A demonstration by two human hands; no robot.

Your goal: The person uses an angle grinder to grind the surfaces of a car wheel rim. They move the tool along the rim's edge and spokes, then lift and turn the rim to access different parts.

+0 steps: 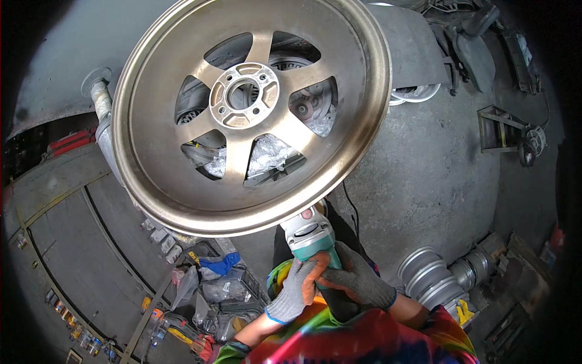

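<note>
Both gloved hands (295, 290) (364, 284), fingers (313, 273) tight around a green grinder (311, 241), beside a wheel (239, 153) with illegible hub markings (244, 119)

top of the bronze wheel (273, 121) is cut off up there. grinder (312, 239)'s working end? hidden behind the wheel's near lip (224, 225). plastic (267, 153) behind its spokes (238, 159) is half covered. silver rim (418, 94) right of the wheel's mostly blocked by a grey panel (412, 48). little containers (79, 333) way below-left of the wheel, too small to tell from here.
</note>
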